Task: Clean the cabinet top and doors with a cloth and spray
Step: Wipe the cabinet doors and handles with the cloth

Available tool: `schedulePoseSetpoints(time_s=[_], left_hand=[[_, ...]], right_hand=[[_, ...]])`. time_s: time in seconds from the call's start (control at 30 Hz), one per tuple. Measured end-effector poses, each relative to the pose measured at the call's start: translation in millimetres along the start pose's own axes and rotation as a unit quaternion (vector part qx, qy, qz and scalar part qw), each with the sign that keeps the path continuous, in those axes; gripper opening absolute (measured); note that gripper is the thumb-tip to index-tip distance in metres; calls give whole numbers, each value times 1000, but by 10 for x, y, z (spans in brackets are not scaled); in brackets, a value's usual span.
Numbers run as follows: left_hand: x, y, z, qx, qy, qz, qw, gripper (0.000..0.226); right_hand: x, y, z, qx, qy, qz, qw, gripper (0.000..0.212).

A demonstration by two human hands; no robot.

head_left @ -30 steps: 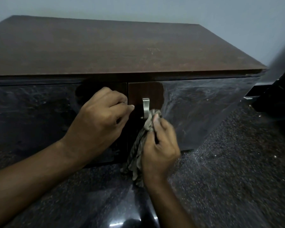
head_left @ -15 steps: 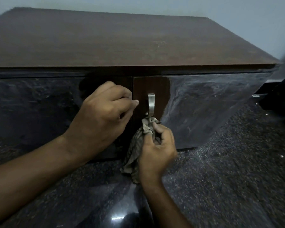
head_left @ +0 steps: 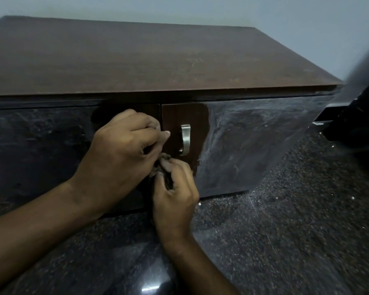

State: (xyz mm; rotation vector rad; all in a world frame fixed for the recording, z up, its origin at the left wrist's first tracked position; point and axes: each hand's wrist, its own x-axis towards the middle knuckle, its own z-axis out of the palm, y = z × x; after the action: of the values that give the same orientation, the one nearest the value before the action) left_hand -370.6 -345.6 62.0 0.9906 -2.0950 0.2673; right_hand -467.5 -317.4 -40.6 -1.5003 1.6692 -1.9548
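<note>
step in hand: the door fronts are being wiped, judging by the cloth [head_left: 161, 167] worked just below the handle [head_left: 185, 139] of the right door [head_left: 254, 145]; a dark clean patch is seen around the handle, while the rest of that door is streaked grey.
next move: a pass to the right over the streaked area is probably called for, with firm flat pressure so the film is lifted and not smeared.
right hand [head_left: 175, 192]: raised from below, wrist low, knuckles towards the camera; the bunched cloth is pinched tight in its curled fingers [head_left: 168, 165] against the door near the centre seam.
left hand [head_left: 119, 154]: reached in from the lower left and set over the inner edge of the left door [head_left: 38, 150]; its fingers are curled closed, thumb tip pointing at the handle. whether anything is gripped under them cannot be told.
cabinet top [head_left: 147, 58]: brown and matte, faint scuffs showing; nothing is being done to it now.
spray: not seen in view.
floor [head_left: 296, 231]: dark speckled stone, with some white flecks lying near the cabinet base.
</note>
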Motion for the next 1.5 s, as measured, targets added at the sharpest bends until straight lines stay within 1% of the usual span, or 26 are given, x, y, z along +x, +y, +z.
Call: schedulePoseSetpoints(time_s=[0.07,0.1,0.17,0.27,0.4,0.53,0.63,0.77,0.93,1.07,1.13,1.2,1.3,1.37,1.43,1.5], left_hand=[[-8,-15,-23,-13,-1,-2,1000,10],[-16,-25,-45,-25,-3,-4,1000,9],[-31,-43,-84,-52,-1,-6,999,8],[-85,-73,-132,-55,0,8,998,7],[-112,-169,-228,-28,12,9,1000,8],[-106,-205,-322,-3,20,2,1000,12],[-110,-228,-398,2,38,-6,999,12],[-112,-253,-482,13,59,-18,998,14],[-99,-247,-486,24,52,-12,998,16],[-99,-253,-480,27,49,-15,998,15],[-98,-254,-483,33,47,-11,998,14],[-103,-263,-499,41,44,-12,998,15],[-132,-295,-515,61,39,-14,997,15],[-156,-301,-516,69,25,-11,997,15],[-163,-288,-518,76,18,-10,997,15],[-152,-270,-519,80,23,-10,996,15]], right_hand=[[98,-72,1,-15,-10,-62,998,18],[122,-86,-9,-24,-10,-72,997,17],[110,-64,-53,-47,-21,-74,996,14],[43,-12,-112,-70,-41,-45,996,15],[226,-216,-120,-28,-23,-62,997,17],[437,-466,-120,-5,-22,-129,991,21],[569,-491,-146,-16,-13,-173,985,25],[590,-497,-165,-26,44,-166,985,26],[606,-560,-63,-8,-7,-207,978,26],[677,-548,-142,16,55,-163,985,30],[660,-565,-107,18,68,-145,987,31],[624,-602,-37,15,49,-157,986,28],[559,-681,70,-9,-22,-220,975,21],[561,-691,86,-27,-53,-254,965,19],[592,-649,52,-35,-48,-257,964,18],[570,-561,11,-43,-30,-235,971,17]])
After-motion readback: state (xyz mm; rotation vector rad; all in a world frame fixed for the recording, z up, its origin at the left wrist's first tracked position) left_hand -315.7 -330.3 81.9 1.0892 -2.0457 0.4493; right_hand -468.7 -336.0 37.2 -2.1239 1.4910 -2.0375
